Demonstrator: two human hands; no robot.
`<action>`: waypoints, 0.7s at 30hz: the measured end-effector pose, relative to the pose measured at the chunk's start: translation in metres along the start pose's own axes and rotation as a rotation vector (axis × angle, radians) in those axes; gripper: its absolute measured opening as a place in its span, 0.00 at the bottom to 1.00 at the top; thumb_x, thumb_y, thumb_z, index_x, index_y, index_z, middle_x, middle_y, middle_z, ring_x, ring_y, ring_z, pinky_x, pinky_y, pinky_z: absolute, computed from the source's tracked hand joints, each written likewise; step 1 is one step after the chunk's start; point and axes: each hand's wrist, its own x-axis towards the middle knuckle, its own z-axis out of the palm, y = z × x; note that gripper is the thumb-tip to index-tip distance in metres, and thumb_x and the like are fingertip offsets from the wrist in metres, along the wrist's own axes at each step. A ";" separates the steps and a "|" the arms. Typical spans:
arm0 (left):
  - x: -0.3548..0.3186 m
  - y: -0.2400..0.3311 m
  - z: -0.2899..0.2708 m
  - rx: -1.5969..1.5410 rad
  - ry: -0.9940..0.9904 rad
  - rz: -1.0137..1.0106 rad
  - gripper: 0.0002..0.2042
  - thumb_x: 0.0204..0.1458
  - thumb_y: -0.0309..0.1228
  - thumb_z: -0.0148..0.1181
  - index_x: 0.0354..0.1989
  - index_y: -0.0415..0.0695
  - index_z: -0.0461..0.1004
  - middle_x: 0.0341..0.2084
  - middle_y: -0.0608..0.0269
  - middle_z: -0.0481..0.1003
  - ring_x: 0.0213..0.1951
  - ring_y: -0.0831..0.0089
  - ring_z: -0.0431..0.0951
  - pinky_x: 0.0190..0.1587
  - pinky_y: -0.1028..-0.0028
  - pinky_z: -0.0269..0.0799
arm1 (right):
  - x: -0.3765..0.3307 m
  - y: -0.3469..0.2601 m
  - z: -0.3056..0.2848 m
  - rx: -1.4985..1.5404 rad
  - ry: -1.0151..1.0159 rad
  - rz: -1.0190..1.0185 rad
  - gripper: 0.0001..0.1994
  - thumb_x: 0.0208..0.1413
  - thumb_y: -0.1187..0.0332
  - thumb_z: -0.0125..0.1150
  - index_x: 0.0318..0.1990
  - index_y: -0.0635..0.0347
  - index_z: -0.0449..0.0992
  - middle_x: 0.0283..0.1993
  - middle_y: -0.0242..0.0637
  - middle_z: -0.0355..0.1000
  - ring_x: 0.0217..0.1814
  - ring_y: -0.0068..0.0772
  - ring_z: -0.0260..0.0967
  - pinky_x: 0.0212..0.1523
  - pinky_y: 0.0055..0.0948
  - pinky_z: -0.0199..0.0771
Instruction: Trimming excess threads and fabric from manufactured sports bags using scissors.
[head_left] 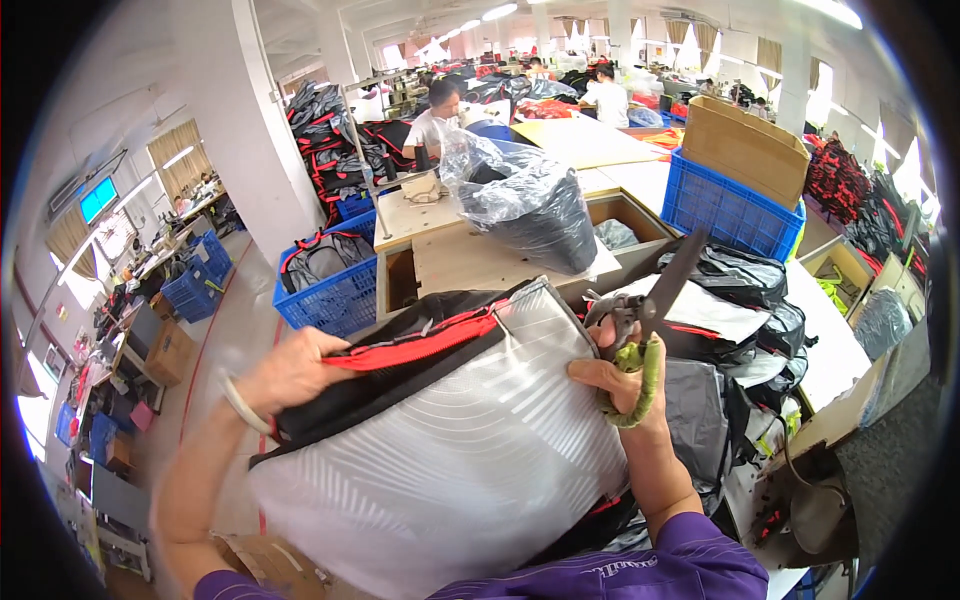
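Note:
A grey bag with a printed line pattern, black trim and a red zipper hangs between my hands in front of me. My left hand is closed on the red zipper edge at the bag's upper left, and the opening gapes dark behind it. In my right hand is a large pair of scissors, its handles wrapped in green, with the dark blades pointing up and away. My right thumb lies against the bag's upper right edge. The right fingers are partly hidden behind the handles.
A pile of grey and black bags lies at the right. Beyond the bag, a plastic-wrapped dark bundle stands on a wooden table. Blue crates flank it, the right one holding a cardboard box. A person sits opposite.

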 end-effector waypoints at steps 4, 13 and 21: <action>0.018 -0.001 0.001 0.289 -0.326 0.045 0.17 0.52 0.41 0.58 0.35 0.37 0.76 0.22 0.41 0.71 0.21 0.64 0.70 0.28 0.66 0.66 | -0.024 0.022 -0.023 -0.049 -0.044 0.012 0.21 0.35 0.83 0.73 0.32 0.54 0.66 0.31 0.22 0.61 0.31 0.14 0.59 0.32 0.17 0.64; -0.014 -0.127 0.279 -0.339 -0.738 0.002 0.18 0.48 0.23 0.48 0.48 0.39 0.73 0.33 0.54 0.80 0.33 0.78 0.73 0.37 0.71 0.69 | -0.140 0.140 -0.112 -0.641 -0.226 0.456 0.22 0.37 0.68 0.75 0.36 0.62 0.65 0.31 0.34 0.68 0.34 0.23 0.66 0.33 0.27 0.67; -0.034 -0.147 0.357 -0.175 -0.597 0.104 0.10 0.51 0.33 0.57 0.34 0.39 0.77 0.26 0.47 0.77 0.25 0.69 0.75 0.32 0.67 0.71 | -0.113 0.178 -0.105 -0.629 -0.653 0.356 0.26 0.39 0.66 0.75 0.45 0.62 0.68 0.39 0.41 0.74 0.40 0.30 0.71 0.42 0.28 0.70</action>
